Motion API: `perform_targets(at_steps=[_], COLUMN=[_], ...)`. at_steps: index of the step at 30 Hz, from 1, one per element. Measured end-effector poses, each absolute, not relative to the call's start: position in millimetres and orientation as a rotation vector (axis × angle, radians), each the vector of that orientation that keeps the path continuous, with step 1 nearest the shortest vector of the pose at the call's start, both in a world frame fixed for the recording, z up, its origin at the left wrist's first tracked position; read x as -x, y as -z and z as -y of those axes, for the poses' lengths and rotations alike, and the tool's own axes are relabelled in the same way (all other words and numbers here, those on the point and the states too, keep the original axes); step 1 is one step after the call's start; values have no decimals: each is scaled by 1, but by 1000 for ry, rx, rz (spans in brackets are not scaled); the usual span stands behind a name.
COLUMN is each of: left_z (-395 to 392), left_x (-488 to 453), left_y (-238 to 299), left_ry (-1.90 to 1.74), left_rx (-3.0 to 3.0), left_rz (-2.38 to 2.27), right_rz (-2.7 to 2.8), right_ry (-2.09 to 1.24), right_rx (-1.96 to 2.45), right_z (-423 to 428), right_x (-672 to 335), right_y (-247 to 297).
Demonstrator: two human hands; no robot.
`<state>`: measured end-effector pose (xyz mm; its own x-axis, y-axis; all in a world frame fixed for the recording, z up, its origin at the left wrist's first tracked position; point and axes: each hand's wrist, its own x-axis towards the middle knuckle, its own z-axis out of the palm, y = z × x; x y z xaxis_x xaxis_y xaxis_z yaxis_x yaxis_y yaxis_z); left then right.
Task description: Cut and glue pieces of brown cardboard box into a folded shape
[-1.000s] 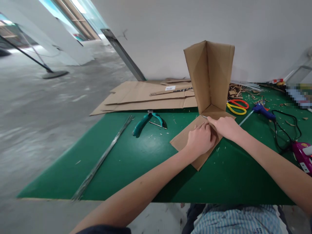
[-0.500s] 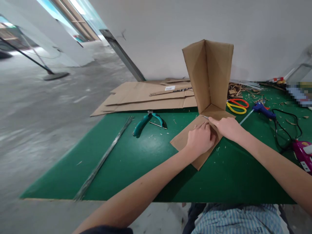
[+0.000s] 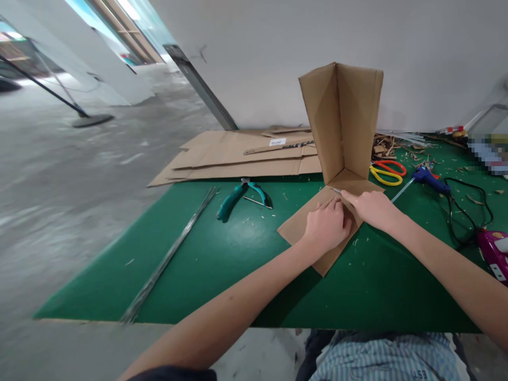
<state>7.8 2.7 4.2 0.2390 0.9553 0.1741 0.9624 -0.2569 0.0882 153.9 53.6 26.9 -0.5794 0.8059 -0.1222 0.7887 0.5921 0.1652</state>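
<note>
A flat piece of cardboard (image 3: 296, 228) lies at an angle on the green table. My left hand (image 3: 328, 225) presses down on it with bent fingers, their tips partly hidden. Just to the right, my right hand (image 3: 367, 206) pinches a slim silver tool (image 3: 336, 190), its index finger stretched along it. The tip touches or nearly touches the cardboard; too little shows to tell the tool's kind. Directly behind both hands stands a folded cardboard form (image 3: 357, 121), two upright walls meeting at a corner above a small base.
Teal-handled pliers (image 3: 231, 201) and a bundle of thin wires (image 3: 170, 256) lie to the left. Cardboard sheets (image 3: 230, 153) are stacked behind. On the right are scissors (image 3: 387, 180), a blue glue gun (image 3: 431, 180) with its cord, a magenta device (image 3: 494, 248) and cardboard scraps (image 3: 384, 146).
The view has shifted very slightly. Both hands, the slim tool and the cardboard keep practically the same positions.
</note>
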Motion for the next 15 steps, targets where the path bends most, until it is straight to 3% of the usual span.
perform_targets(at_steps=[15], left_z=[-3], left_x=[-8], left_y=[-2], left_ry=[275], left_rx=[2442], left_rz=[1889], right_rz=[-2647], right_ry=[-112], right_rx=[-1367], right_z=[-50], right_x=[-157], right_y=[-25])
